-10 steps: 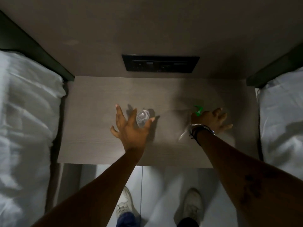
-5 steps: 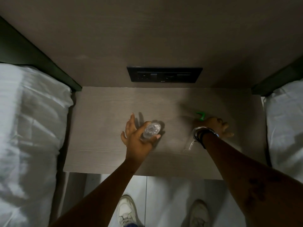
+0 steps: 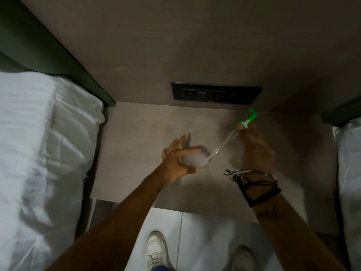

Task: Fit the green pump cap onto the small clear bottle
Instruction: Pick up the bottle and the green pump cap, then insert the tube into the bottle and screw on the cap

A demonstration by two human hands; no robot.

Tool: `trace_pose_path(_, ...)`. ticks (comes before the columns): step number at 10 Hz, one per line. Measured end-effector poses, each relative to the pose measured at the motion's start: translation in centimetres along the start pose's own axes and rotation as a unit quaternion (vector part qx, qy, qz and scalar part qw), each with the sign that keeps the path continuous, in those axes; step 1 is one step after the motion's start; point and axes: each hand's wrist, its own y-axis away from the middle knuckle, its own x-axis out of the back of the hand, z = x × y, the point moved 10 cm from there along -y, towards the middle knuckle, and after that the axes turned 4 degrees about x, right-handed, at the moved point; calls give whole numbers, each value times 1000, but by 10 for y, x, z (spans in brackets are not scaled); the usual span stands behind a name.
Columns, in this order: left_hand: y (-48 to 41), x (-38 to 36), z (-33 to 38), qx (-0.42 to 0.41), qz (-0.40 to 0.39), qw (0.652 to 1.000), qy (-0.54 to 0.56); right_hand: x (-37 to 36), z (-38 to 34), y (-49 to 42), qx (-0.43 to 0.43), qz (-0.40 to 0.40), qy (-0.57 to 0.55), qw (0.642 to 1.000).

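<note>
My left hand (image 3: pixel 176 160) grips the small clear bottle (image 3: pixel 195 159) above the middle of the nightstand (image 3: pixel 136 137), its mouth turned to the right. My right hand (image 3: pixel 256 149) holds the green pump cap (image 3: pixel 250 118) up by its collar. The green nozzle points up and away. The cap's clear dip tube (image 3: pixel 222 145) slants down to the left, and its tip is at the bottle's mouth. Motion blur hides whether the tip is inside the bottle.
White beds flank the nightstand, one on the left (image 3: pixel 43 153) and one on the right (image 3: pixel 349 173). A black socket panel (image 3: pixel 215 93) sits on the wall behind. My white shoes (image 3: pixel 156 249) stand on the pale floor below the nightstand's front edge.
My left hand closed on the bottle and lifted it, tipping it to the right. My right hand picked the pump cap off the nightstand and swung its tube toward the bottle's mouth.
</note>
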Motion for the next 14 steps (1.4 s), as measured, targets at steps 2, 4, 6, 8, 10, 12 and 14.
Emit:
trace_pose_path(2, 1, 3, 3, -25, -24, 999, -8, -7, -47, 25, 161, 74, 29, 984)
trace_pose_path(4, 4, 3, 6, -17, -37, 999, -28, -31, -41, 37, 181, -3, 44, 982)
trace_pose_path(6, 6, 6, 12, -10, -22, 998, -60, -59, -35, 59, 270, -76, 156, 947)
trace_pose_path(8, 4, 6, 10, -56, -24, 997, -44, -76, -16, 61, 241, -136, 246, 929)
trace_pose_path(10, 3, 5, 9, -54, -23, 997, -56, -86, -7, 60, 234, -215, 206, 925)
trace_pose_path(12, 7, 10, 12, -65, -15, 997, -43, -84, -13, 47, 226, -173, 244, 927)
trace_pose_path(14, 6, 8, 12, -68, -14, 997, -34, -85, -12, 46, 213, -233, 165, 934)
